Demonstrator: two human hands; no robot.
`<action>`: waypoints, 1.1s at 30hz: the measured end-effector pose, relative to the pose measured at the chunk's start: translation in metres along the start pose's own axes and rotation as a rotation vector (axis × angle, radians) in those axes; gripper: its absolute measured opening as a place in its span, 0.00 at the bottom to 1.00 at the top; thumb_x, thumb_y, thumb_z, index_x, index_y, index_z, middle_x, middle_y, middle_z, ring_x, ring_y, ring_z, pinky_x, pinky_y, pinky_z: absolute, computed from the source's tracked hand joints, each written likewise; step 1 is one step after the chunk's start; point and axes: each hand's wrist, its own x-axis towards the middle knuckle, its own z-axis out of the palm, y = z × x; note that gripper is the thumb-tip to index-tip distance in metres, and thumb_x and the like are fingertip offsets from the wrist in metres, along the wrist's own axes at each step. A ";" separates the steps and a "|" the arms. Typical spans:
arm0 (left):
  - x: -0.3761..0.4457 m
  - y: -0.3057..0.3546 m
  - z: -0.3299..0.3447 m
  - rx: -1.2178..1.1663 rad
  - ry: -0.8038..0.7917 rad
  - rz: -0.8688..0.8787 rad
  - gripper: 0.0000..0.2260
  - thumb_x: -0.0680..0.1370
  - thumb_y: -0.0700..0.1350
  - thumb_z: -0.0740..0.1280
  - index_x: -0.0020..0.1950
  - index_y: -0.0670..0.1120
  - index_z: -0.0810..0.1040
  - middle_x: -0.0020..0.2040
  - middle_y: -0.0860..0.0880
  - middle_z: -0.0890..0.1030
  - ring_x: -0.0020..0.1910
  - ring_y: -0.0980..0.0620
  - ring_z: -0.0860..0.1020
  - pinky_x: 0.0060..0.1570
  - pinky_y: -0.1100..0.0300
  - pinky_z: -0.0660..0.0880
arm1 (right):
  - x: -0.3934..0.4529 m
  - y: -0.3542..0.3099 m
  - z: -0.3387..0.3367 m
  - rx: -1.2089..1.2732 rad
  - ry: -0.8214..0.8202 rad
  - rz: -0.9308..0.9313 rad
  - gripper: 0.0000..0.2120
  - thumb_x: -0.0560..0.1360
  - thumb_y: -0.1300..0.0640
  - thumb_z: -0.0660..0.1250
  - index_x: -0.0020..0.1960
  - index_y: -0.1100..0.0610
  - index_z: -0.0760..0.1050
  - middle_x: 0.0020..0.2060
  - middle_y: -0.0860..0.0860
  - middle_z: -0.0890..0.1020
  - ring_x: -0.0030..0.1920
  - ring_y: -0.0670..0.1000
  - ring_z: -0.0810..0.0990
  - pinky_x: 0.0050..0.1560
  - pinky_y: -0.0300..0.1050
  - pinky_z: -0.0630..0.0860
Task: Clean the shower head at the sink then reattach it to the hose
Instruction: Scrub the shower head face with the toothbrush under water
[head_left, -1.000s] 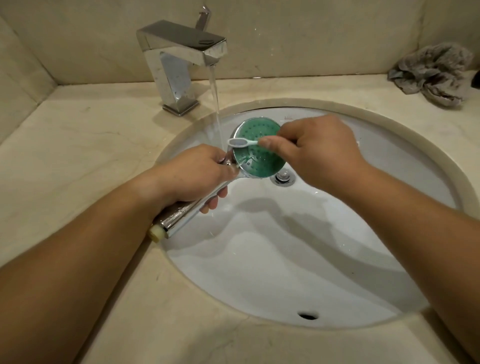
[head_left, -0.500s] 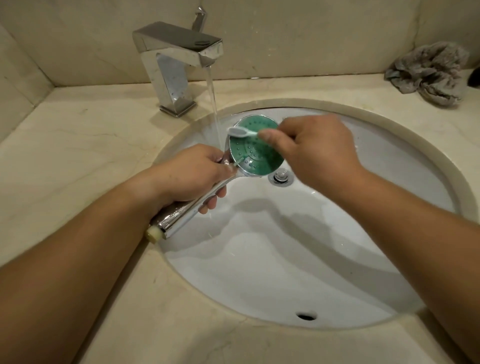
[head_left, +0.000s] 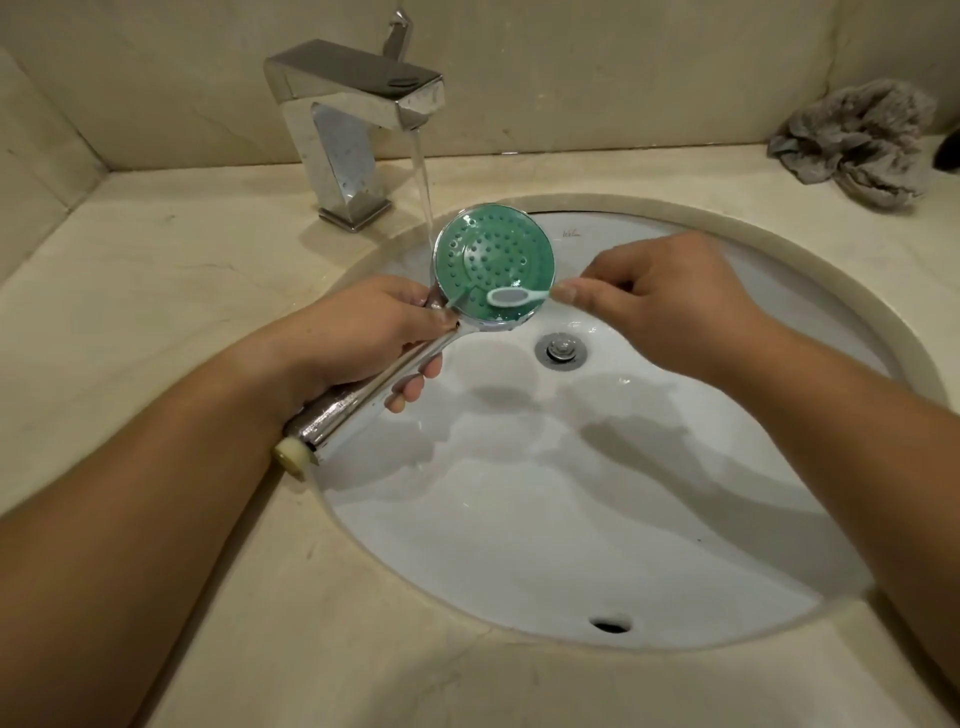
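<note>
One shower head (head_left: 493, 260), left hand (head_left: 363, 332) gripping handle. One toothbrush (head_left: 514, 296) pinched by right hand (head_left: 660, 306). One tap (head_left: 358, 124) running; one rag (head_left: 857, 140).

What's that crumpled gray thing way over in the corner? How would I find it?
Start at the round white sink set in the beige counter, then look past its rim to the far right corner by the wall. There lies a crumpled gray rag. It is the only soft, wrinkly thing there; the faucet is shiny metal.
</note>
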 end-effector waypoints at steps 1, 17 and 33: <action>0.000 0.000 -0.001 -0.008 -0.001 0.002 0.11 0.86 0.41 0.61 0.56 0.32 0.75 0.35 0.41 0.78 0.25 0.48 0.74 0.25 0.56 0.74 | 0.002 -0.001 -0.001 -0.019 0.030 0.015 0.23 0.75 0.36 0.65 0.39 0.55 0.81 0.26 0.52 0.75 0.29 0.51 0.70 0.35 0.48 0.70; -0.003 0.002 -0.001 -0.108 -0.034 0.018 0.08 0.86 0.39 0.60 0.49 0.39 0.75 0.33 0.41 0.78 0.23 0.49 0.73 0.22 0.57 0.73 | -0.001 -0.002 -0.001 0.028 0.029 0.010 0.22 0.74 0.36 0.67 0.39 0.55 0.81 0.25 0.50 0.73 0.28 0.50 0.69 0.36 0.48 0.71; -0.001 0.000 -0.001 -0.093 -0.025 0.028 0.09 0.86 0.38 0.60 0.47 0.38 0.74 0.33 0.41 0.78 0.24 0.48 0.73 0.22 0.58 0.72 | 0.004 -0.003 -0.002 -0.015 0.131 0.043 0.24 0.77 0.36 0.64 0.37 0.57 0.78 0.25 0.51 0.72 0.30 0.52 0.69 0.35 0.48 0.69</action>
